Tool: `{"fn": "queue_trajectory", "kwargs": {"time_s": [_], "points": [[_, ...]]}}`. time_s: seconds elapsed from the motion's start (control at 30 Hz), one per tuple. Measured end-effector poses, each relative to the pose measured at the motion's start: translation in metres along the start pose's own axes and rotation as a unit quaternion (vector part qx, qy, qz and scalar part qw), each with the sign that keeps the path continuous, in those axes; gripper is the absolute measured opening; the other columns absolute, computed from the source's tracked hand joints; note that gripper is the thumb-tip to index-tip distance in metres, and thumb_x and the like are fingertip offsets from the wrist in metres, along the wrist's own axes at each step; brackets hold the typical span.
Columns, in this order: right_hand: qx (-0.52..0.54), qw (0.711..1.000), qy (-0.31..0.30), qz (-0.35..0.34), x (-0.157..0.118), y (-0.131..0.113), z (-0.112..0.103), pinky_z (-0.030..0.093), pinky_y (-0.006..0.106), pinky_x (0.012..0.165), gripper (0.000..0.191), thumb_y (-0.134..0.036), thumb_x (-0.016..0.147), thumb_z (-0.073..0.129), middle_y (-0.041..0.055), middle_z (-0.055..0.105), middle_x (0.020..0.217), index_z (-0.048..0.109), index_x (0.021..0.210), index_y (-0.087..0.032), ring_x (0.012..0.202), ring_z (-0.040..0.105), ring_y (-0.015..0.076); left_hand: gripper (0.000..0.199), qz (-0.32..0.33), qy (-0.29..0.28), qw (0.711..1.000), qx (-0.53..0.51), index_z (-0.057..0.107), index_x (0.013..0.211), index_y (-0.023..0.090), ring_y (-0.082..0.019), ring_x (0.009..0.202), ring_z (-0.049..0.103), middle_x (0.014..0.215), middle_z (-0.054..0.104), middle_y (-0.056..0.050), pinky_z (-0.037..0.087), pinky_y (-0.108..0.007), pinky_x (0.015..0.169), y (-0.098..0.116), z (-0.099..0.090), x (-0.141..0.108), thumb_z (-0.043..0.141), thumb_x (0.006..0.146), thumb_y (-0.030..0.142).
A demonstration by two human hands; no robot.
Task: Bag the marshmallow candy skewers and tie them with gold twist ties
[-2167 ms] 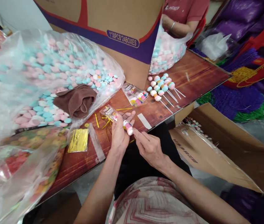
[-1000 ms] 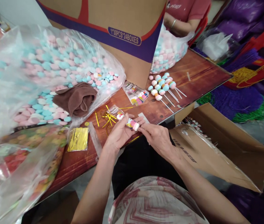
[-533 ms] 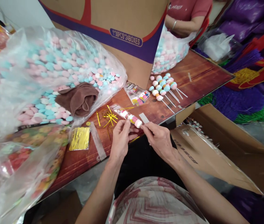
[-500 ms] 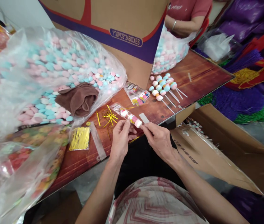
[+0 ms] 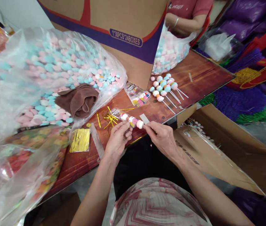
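Over the table's front edge I hold a marshmallow skewer [image 5: 139,124], with pink and white pieces partly inside a clear printed bag [image 5: 117,113]. My left hand [image 5: 118,136] is closed, thumb and forefinger pinching the bag's near side about halfway along. At the skewer's lower end my right hand [image 5: 161,133] is closed in a pinch; its fingers hide most of the stick. Gold twist ties [image 5: 110,119] lie loose just beyond my left hand. Past my hands are several finished-looking marshmallow skewers [image 5: 164,86] and a stack of flat printed bags [image 5: 137,95].
A big clear sack of marshmallows [image 5: 64,66] fills the left, with a brown cloth [image 5: 78,100] on it. A packet of gold ties [image 5: 80,140] lies nearby. A large carton [image 5: 123,18] stands behind; an open box [image 5: 238,141] sits right. Across the table a person's arm [image 5: 184,26] shows.
My left hand has shifted slightly left and toward me, its fingers curling in more. The marshmallows by my right hand now show more plainly at the bag's near end.
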State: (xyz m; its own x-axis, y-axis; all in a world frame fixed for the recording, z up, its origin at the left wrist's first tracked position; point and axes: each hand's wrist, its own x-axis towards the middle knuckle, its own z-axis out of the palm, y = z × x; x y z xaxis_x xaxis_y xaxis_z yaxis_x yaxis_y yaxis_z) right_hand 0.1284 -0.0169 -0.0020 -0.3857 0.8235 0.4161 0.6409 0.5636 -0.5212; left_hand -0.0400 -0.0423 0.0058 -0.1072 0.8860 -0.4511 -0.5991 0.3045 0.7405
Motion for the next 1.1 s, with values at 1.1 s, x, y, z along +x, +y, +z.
{"fn": "queue_trajectory", "kwargs": {"time_s": [1.1], "points": [[0.026,0.998,0.057,0.011,-0.010,-0.024,0.030,0.040,0.024,0.057,0.031,-0.023,0.099,0.045,0.0018,0.061,0.063,0.056,0.070,-0.020,0.055,0.055,0.0111,0.026,0.062,-0.013,0.991,-0.115,0.057,0.083,0.016,-0.016,0.079,0.069,0.081,0.068,-0.003,0.053,-0.026,0.073,-0.009,0.030,0.013,0.072,0.080,0.037]]}}
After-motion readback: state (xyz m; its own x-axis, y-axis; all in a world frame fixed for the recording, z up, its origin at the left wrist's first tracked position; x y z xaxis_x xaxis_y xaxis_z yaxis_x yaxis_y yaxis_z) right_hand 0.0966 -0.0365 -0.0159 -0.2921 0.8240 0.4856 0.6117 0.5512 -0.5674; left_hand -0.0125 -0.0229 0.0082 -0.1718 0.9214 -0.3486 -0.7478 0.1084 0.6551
